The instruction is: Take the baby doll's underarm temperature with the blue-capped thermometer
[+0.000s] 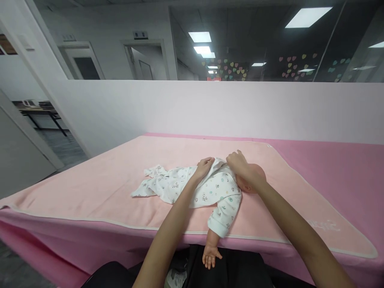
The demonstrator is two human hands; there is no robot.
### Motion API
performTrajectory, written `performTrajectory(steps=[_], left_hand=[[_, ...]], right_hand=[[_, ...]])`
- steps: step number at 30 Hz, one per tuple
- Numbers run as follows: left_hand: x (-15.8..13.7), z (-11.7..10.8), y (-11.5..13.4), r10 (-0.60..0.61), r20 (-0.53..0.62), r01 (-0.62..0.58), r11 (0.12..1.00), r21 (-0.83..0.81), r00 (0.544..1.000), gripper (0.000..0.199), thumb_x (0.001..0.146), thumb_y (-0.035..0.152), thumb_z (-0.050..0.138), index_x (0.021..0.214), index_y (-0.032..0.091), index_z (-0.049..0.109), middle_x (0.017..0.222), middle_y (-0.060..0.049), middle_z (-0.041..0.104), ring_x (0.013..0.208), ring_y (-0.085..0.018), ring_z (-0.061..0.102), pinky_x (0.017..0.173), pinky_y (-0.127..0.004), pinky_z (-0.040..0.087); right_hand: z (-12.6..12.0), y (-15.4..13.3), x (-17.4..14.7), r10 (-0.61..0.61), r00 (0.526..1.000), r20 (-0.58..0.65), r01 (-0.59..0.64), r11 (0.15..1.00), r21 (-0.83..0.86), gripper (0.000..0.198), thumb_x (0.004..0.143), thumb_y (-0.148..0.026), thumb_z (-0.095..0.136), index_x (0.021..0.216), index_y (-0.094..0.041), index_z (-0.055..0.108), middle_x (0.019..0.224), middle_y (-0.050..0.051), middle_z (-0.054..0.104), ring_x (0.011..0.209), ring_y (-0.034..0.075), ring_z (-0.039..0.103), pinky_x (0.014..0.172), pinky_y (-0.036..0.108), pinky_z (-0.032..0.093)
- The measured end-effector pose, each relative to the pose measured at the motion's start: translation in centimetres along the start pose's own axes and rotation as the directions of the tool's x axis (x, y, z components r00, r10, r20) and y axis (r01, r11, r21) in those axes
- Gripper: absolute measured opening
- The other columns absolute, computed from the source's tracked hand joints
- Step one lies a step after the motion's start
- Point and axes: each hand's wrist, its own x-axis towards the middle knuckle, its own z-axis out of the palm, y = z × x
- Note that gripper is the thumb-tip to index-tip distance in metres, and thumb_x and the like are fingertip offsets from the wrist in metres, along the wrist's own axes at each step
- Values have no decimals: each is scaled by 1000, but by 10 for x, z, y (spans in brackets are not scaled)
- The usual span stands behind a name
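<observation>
A baby doll lies across the bed-like surface, its head to the right and partly hidden behind my right forearm. It wears a white printed shirt and white printed pants. My left hand is at the doll's middle, its fingers closed on the shirt's far edge. At the collar, my right hand is closed on the shirt near the neck. Between my hands the cloth is drawn up in a fold. The doll's near arm hangs over the front edge with its palm showing.
A peach mat with a white border lies beneath the doll, over a pink cover. Behind stands a white low wall with glass above. My dark-clothed legs are against the front edge. A doorway opens at the left.
</observation>
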Motion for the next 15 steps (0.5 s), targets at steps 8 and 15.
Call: performTrajectory(steps=[8,15], left_hand=[[-13,12,15,114,140,-129,986,103,984,38,74,48,50,80,16,71,72,-3,66,66,-16,54,58,-24,38],[-15,7,17,123,342,-215,945,248,932,29,67,42,60,85,22,71,83,-2,69,67,-15,55,58,-23,37]], right_hand=[[-114,8,-36,92,956,-277,-16,964,265,20,84,-25,44,81,-21,63,87,3,66,82,19,57,76,31,40],[-138,-6,-61,144,868,-474,117,870,478,17,82,-31,51,85,-23,65,87,1,66,87,18,60,79,31,45]])
